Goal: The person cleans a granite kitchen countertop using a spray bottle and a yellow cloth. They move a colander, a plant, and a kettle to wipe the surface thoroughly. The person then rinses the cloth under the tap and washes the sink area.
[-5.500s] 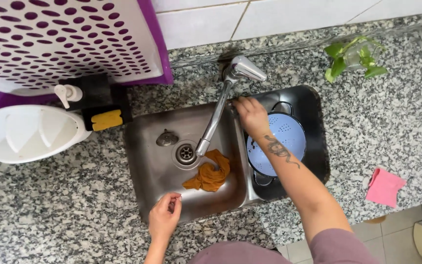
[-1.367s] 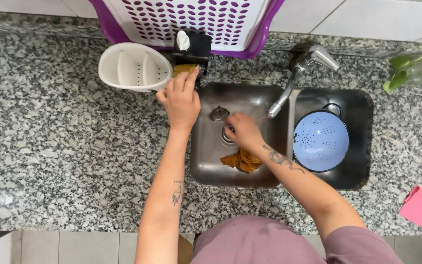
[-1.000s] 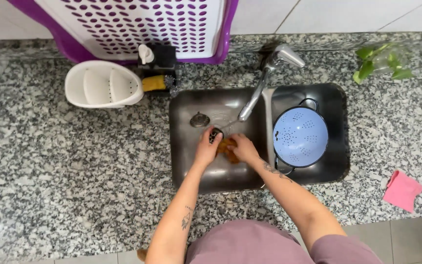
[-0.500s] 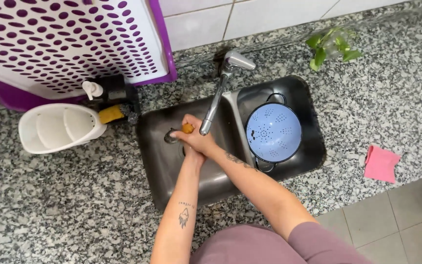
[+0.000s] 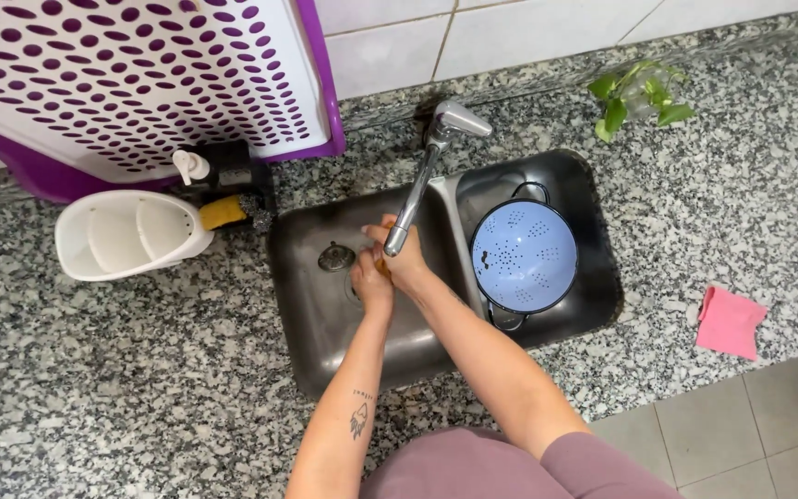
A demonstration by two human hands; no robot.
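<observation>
1. Left hand [image 5: 370, 279]: closed against an orange cloth [image 5: 383, 266] over the sink [image 5: 325, 323].
2. Orange cloth: pressed between both grips, mostly hidden, under the tap [image 5: 422, 176].
3. Right hand [image 5: 408, 266]: closed on the cloth.
4. Blue colander [image 5: 523, 255]: in the right basin.

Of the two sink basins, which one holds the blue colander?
The smaller, darker basin to the right of the tap holds the round blue perforated colander. The wider steel basin on the left has only both hands together under the spout.

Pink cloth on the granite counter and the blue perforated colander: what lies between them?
In the head view, only the dark sink rim and bare speckled granite counter separate the blue perforated colander from the pink cloth.
</observation>
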